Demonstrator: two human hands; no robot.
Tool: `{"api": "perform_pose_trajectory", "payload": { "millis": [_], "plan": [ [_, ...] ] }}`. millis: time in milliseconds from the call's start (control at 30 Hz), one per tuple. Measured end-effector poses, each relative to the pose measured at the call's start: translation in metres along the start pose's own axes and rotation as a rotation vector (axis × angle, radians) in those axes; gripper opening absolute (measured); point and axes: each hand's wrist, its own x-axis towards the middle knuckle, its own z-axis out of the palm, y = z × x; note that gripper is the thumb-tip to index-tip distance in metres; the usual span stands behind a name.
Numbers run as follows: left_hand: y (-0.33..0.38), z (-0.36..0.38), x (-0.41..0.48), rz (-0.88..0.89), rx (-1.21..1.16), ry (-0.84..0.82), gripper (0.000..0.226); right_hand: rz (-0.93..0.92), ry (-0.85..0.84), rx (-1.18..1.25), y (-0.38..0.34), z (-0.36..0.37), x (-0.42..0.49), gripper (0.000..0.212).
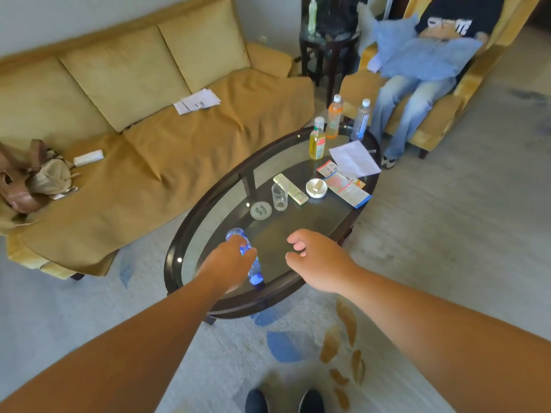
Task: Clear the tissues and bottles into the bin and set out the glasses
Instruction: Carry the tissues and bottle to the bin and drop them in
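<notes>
Two bare hands over near end of oval glass coffee table (179, 234). Left hand (228, 263) down on blue water bottle (253, 271), fingers curled over its middle, bottle lying on its side near the near-left rim, cap end toward near edge. Whether grip is fully closed: cannot tell, fingertips hidden behind the hand. Right hand (317, 259) hovering just right of the bottle, fingers loosely curled, half open, holding nothing, not touching the glass top as far as visible.

Mid-table: empty drinking glass (279, 196) upright, round coaster (261, 210) just left of it, remote (290, 189) just right of it, white ashtray (316, 188) beyond that. Printed leaflets (347, 186) toward right rim, white tissue (354, 158) flat near far-right edge, overlapping leaflets.

Far end: three bottles upright – yellow bottle (317, 140), orange bottle (334, 117), clear bottle (361, 119) – close together near far rim.

Sofa (134, 138) along left side of table, with papers (196, 101) on seat. Seated person (432, 70) in armchair past far end.
</notes>
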Motion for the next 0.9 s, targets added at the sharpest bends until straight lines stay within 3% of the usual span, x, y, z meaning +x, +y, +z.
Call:
{"api": "perform_pose_trajectory", "payload": {
  "millis": [500, 900],
  "plan": [
    [-0.069, 0.082, 0.123, -0.197, 0.002, -0.091, 0.045, 0.107, -0.057, 0.027, 0.049, 0.048, 0.106, 0.043],
    [-0.104, 0.148, 0.199, -0.461, 0.003, -0.057, 0.092, 0.136, -0.063, 0.085, 0.065, 0.096, 0.178, 0.038]
  ]
}}
